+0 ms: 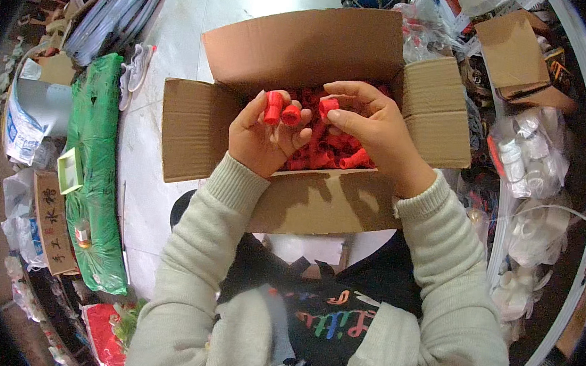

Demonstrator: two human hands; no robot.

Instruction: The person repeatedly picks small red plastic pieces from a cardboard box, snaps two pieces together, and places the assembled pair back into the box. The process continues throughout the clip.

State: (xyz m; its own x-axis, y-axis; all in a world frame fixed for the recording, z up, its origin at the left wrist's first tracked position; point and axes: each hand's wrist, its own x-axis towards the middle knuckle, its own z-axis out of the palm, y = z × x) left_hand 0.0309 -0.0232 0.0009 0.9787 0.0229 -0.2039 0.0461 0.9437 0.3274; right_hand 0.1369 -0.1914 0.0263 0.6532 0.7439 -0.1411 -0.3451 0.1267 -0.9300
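Note:
Over an open cardboard box [304,55] I hold up small red plastic pipe fittings. My left hand [264,135] is turned palm up, its fingers curled round two red pipe fittings [273,108], one beside the other. Between the thumb and fingers of my right hand [375,124] is another red pipe fitting [326,108], a little apart from those in the left. Below both hands, many loose red fittings [341,149] lie heaped in the box; my hands hide part of the heap.
The box's flaps [439,102] stand folded outward. To the left lie a long green wrapped bundle [96,166] and coiled clear hoses [116,14] on the pale floor. At the right are clear bags of white fittings [529,155] and a smaller cardboard box [513,52].

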